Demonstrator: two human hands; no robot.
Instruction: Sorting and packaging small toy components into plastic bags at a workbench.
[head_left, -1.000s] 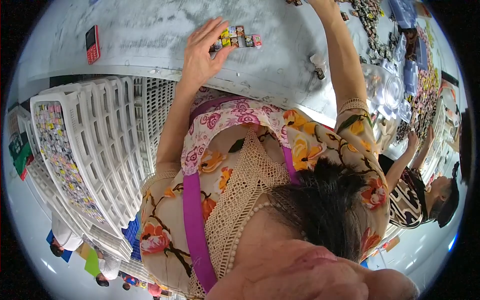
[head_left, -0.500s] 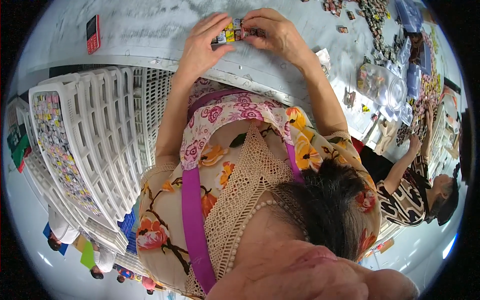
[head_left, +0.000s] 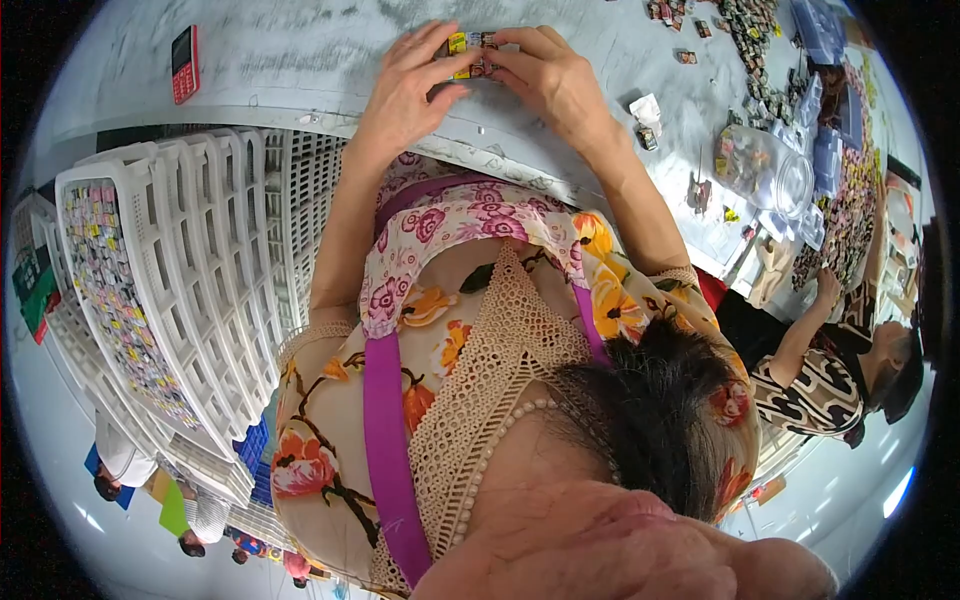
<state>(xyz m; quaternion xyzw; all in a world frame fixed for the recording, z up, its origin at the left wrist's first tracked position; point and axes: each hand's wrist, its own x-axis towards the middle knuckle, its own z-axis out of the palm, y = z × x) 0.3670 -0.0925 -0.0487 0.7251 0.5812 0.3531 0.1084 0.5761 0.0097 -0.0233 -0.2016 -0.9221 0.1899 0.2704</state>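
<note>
At twelve o'clock in the view, a small cluster of printed blocks (head_left: pixel 460 46) lies on the pale tabletop (head_left: pixel 300 65) between the two hands, partly covered by them. The left hand (head_left: pixel 400 95) is at its nine o'clock end, thumb well apart from the forefinger, which reaches over onto the blocks. The right hand (head_left: pixel 562 88) is at its three o'clock end, fingers bent close together over the blocks; whether they pinch one cannot be told.

Taking the cluster as the clock's centre, a red phone (head_left: pixel 185 65) lies at nine o'clock, well apart. A loose block (head_left: pixel 685 57) sits at three o'clock, with a heap of small blocks (head_left: pixel 752 50) farther out. Nearer four o'clock come a white scrap (head_left: pixel 645 107) and, beyond it, a clear jar (head_left: pixel 765 175) on its side. At eight o'clock stand white slotted baskets (head_left: pixel 190 270), below the tabletop edge. Between four and five o'clock is a co-worker (head_left: pixel 815 385) in a patterned top
</note>
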